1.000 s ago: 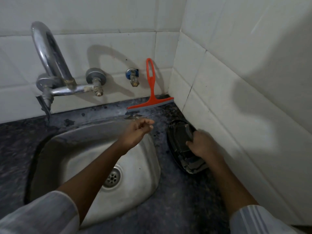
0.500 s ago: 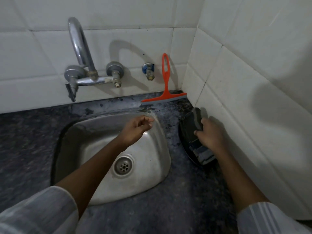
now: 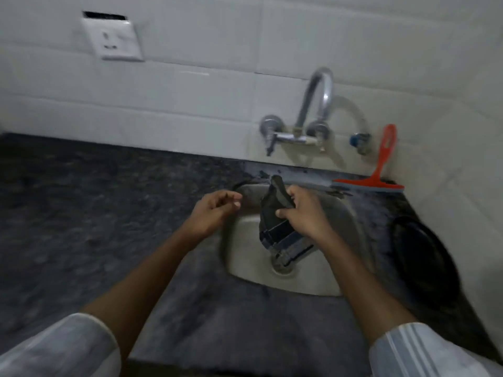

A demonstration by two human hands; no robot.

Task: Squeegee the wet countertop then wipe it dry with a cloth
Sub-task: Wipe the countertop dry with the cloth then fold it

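Observation:
My right hand (image 3: pixel 304 213) grips a dark folded cloth (image 3: pixel 275 221) with striped edges and holds it above the steel sink (image 3: pixel 351 281). My left hand (image 3: pixel 215 210) hovers just left of the cloth at the sink's left rim, fingers loosely curled and holding nothing. A red squeegee (image 3: pixel 381 170) leans upright against the tiled back wall, its blade resting on the dark speckled countertop (image 3: pixel 95 213) behind the sink's right corner. The view is slightly blurred.
A chrome tap (image 3: pixel 313 115) juts from the wall over the sink, with a small blue valve (image 3: pixel 358 140) beside it. A dark round plate (image 3: pixel 424 257) lies on the counter right of the sink, by the side wall. A white wall socket (image 3: pixel 114 40) sits upper left.
My right hand lifted the cloth off the dark plate and carried it left over the sink. The view swung left, showing more countertop and the socket.

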